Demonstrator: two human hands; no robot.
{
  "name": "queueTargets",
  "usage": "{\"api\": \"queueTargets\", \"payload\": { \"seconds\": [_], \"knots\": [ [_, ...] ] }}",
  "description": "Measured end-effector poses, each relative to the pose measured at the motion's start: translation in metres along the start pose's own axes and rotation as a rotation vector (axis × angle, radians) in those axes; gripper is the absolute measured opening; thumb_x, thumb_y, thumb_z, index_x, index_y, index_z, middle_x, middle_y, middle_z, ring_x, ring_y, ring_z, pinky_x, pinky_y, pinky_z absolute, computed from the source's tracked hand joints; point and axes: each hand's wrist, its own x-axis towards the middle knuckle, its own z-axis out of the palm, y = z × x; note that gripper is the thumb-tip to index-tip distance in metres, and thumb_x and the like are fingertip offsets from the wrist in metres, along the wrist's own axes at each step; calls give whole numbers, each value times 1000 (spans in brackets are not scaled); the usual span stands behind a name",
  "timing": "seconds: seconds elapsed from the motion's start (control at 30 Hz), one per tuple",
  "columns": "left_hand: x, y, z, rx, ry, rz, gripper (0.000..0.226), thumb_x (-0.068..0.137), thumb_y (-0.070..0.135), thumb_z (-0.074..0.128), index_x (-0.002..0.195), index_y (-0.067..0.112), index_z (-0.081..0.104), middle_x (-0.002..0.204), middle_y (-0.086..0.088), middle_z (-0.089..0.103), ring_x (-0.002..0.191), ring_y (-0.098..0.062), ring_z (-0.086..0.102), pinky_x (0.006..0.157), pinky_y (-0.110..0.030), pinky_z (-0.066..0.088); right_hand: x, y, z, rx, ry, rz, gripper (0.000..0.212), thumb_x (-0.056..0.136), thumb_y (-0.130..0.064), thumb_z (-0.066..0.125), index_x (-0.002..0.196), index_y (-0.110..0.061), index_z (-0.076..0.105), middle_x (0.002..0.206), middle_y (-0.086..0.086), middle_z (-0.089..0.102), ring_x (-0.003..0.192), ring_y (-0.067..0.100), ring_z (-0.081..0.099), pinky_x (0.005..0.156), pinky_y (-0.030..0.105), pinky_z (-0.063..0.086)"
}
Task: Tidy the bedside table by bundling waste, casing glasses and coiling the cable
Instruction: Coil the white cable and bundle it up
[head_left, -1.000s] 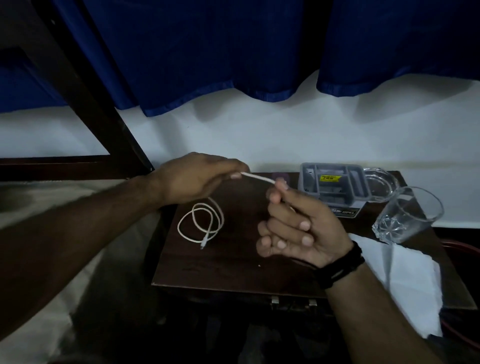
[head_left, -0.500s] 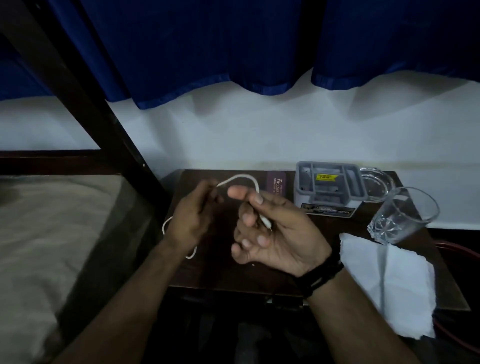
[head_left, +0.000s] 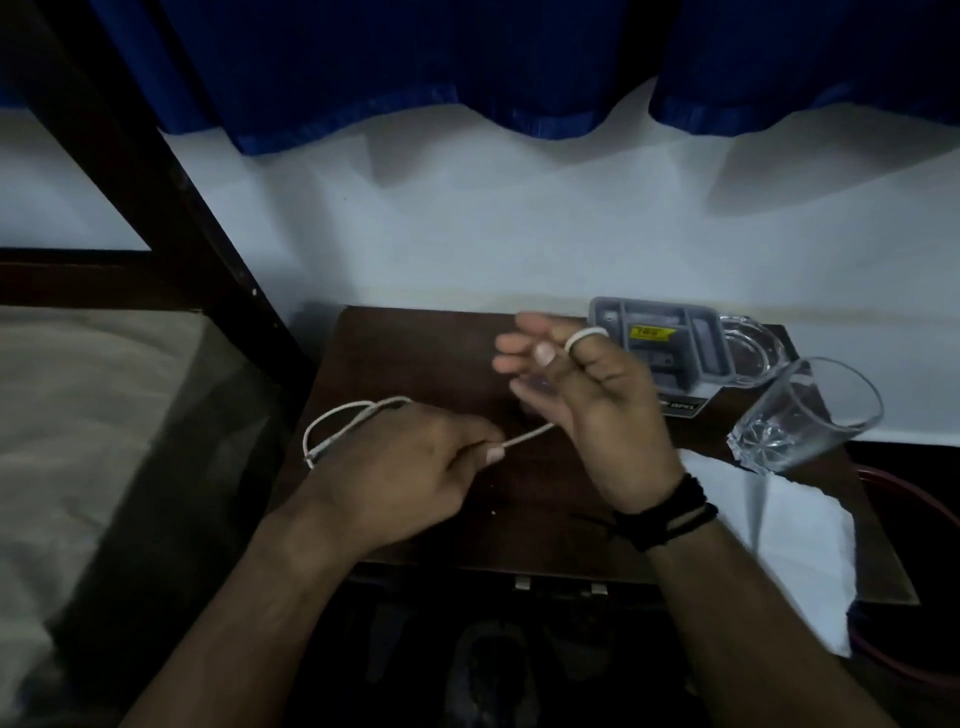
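A thin white cable runs between my two hands above the dark wooden bedside table. My left hand pinches the cable between thumb and fingers, and a loop of it trails out past the wrist to the table's left edge. My right hand is raised, palm towards me. The cable passes over its thumb and under the palm, held there by curled fingers. A white tissue lies on the table's right side.
A grey plastic tray with a yellow label sits at the back right, a clear glass dish beside it. A drinking glass stands in front of them. A bed lies to the left, behind a dark frame post.
My left hand has dropped and pulled back towards me, drawing the cable down. My right hand has risen and turned, with the cable now wrapped over its thumb.
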Motion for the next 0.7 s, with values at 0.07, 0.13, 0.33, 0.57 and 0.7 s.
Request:
{"api": "queueTargets", "payload": {
  "seconds": [0.07, 0.13, 0.33, 0.57, 0.7],
  "knots": [
    [-3, 1, -6, -13, -39, -62, 22, 99, 47, 54, 103, 34, 71, 67, 14, 54, 89, -6, 59, 62, -9, 38, 0, 16, -4, -195, 8, -76, 31, 105, -4, 47, 120, -22, 67, 114, 1, 76, 110, 15, 72, 97, 30, 54],
    [-2, 0, -12, -20, -65, -85, 25, 96, 53, 52, 100, 37, 70, 72, 16, 62, 79, -4, 63, 66, -15, 45, 3, 23, -9, -352, -22, -156, 30, 103, -3, 47, 122, -17, 66, 116, 5, 75, 108, 14, 72, 96, 26, 52],
    [6, -8, -25, -68, 31, 27, 27, 90, 52, 54, 92, 34, 73, 88, 19, 72, 83, 2, 67, 76, -34, 55, -4, 44, -10, -597, -187, -26, 28, 104, -5, 50, 120, -13, 71, 90, -15, 70, 70, -3, 63, 73, 13, 45],
    [17, -19, -36, -107, 149, 136, 19, 88, 44, 69, 95, 29, 78, 81, 12, 66, 74, -6, 65, 67, -37, 55, -4, 31, 4, -263, -143, 113, 24, 106, -10, 49, 83, -12, 56, 59, -17, 49, 55, -4, 45, 55, 7, 37],
    [18, -21, -34, -117, 161, 160, 21, 90, 42, 67, 98, 26, 78, 83, 12, 64, 72, -8, 64, 66, -32, 53, -4, 31, 9, -210, -127, 174, 38, 105, -33, 50, 76, -9, 53, 65, -3, 43, 56, 3, 40, 53, 11, 33]
  ]
}}
